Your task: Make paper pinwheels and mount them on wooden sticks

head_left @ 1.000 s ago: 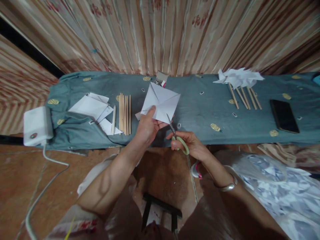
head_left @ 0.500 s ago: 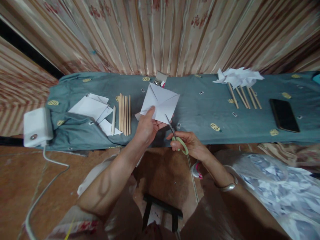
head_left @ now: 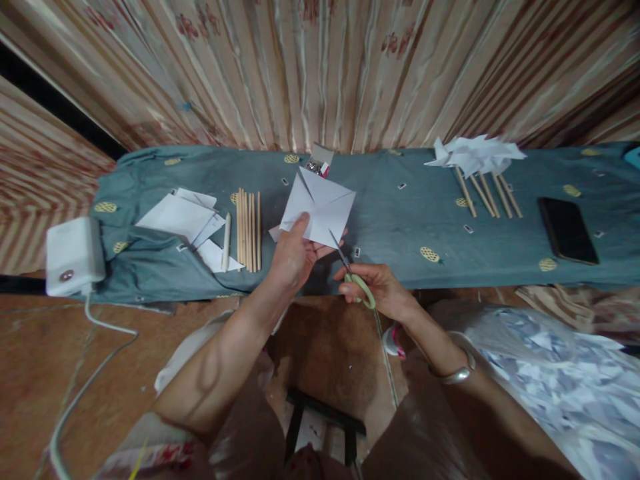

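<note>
I see the left hand (head_left: pixel 294 259) pinching paper (head_left: pixel 325 205), the right hand (head_left: pixel 383 288) holding scissors (head_left: pixel 347 269) pointing forward-left, silvery bits (head_left: pixel 314 167) in a box (head_left: pixel 325 155) beyond.

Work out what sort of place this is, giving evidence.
Probably a room at home, used for papercraft: there is a pleated curtain, white pinwheels on sticks, and scissors in the right hand.

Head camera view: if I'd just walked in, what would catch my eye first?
Probably the creased white paper square near the middle, held in the left hand, with green-handled scissors in the right hand at its near corner. Next might come the pinwheel-like white paper shapes on sticks, toward the right on the green cloth.
</note>
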Motion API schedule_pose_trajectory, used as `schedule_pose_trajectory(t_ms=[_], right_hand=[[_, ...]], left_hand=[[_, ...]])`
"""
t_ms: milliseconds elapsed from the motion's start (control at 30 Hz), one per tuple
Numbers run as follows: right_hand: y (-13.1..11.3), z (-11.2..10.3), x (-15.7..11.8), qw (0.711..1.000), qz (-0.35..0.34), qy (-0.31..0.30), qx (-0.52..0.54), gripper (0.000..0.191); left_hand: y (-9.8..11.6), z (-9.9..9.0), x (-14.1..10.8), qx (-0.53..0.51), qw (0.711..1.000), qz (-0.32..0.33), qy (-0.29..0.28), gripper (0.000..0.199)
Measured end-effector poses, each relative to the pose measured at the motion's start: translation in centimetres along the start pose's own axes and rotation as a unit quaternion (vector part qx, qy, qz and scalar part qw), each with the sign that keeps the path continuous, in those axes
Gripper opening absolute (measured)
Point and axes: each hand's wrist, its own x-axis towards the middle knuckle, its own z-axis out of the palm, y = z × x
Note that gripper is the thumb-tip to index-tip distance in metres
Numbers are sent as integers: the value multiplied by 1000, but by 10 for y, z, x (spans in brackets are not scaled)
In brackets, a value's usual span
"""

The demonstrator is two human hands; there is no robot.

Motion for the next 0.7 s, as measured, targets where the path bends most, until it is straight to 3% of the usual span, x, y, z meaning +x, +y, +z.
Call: schedule_pose_trajectory(t_ms=[700], right_hand=[[-8,0,-2,1000,-12,24,-5,45]], left_hand=[[-6,10,-4,10,1000,-20,4,34]])
